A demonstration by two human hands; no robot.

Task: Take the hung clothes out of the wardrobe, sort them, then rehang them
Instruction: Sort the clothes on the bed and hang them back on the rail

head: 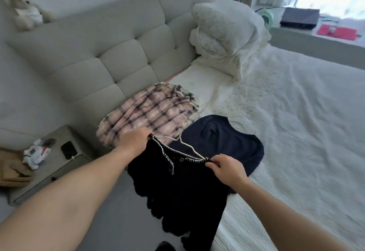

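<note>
Now the black cardigan [177, 187] hangs at the bed [296, 132] edge, neckline stretched lower-centre between left hand [134, 142] and right hand [227, 169], both pinching it, plaid pile [146, 112] just beyond the left.

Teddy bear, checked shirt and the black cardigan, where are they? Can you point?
Teddy bear [23, 10]: head view, on its body, atop the headboard.
Checked shirt [150, 114]: head view, on its pink folds.
Black cardigan [177, 187]: head view, on its hanging front.

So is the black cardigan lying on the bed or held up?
Held up: both hands grip the black cardigan at its neckline; it hangs beside the bed.
</note>
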